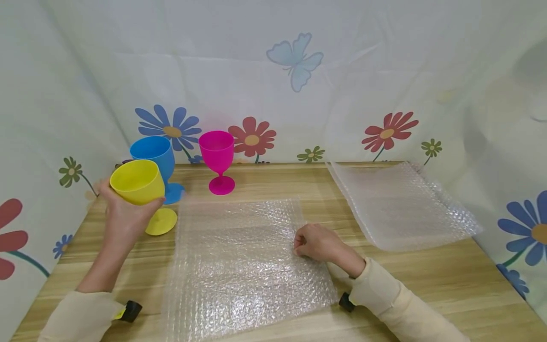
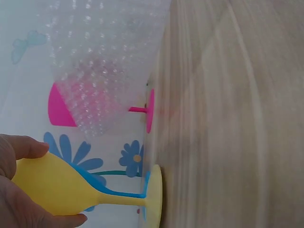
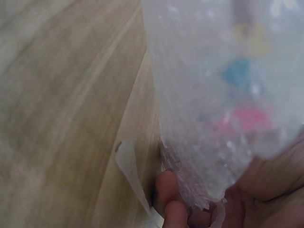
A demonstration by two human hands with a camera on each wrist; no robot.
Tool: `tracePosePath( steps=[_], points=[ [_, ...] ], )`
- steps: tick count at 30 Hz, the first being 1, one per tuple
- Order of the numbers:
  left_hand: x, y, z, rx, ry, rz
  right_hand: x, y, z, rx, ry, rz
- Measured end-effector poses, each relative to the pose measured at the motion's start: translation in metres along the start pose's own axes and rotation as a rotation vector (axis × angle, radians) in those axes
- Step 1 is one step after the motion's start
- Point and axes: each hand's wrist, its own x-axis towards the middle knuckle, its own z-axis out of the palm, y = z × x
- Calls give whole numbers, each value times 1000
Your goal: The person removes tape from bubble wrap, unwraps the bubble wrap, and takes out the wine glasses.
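My left hand [image 1: 126, 213] grips the bowl of a yellow plastic goblet [image 1: 138, 183], fingers on its left and thumb on its right. The goblet is upright; its round foot [image 2: 155, 197] is at the tabletop, and I cannot tell whether it touches. My right hand [image 1: 318, 243] pinches the right edge of a clear piece of bubble wrap [image 1: 239, 256], whose near side stands raised off the table. Through the wrap [image 3: 204, 104] in the right wrist view, blurred pink, blue and yellow patches show. Whether it is a bag or a single sheet is unclear.
A blue goblet [image 1: 158, 154] stands just behind the yellow one, partly covered by it. To its right is a pink goblet [image 1: 217, 154]. Another piece of bubble wrap [image 1: 397, 209] lies at the right on the wooden table [image 1: 410, 289]. A flowered cloth [image 1: 239, 85] hangs behind.
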Motion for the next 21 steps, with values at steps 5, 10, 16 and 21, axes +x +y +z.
tracePosePath(
  steps=[5, 10, 16, 21],
  points=[
    [0, -7, 0, -5, 9, -14, 1, -1, 0, 3, -10, 2],
    [0, -7, -2, 11, -26, -17, 1, -1, 0, 1, -14, 6],
    [-4, -4, -6, 20, -64, -53, 1, -1, 0, 0, -12, 5],
    [-2, -1, -6, 20, -94, -42, 0, -1, -1, 11, 3, 17]
  ],
)
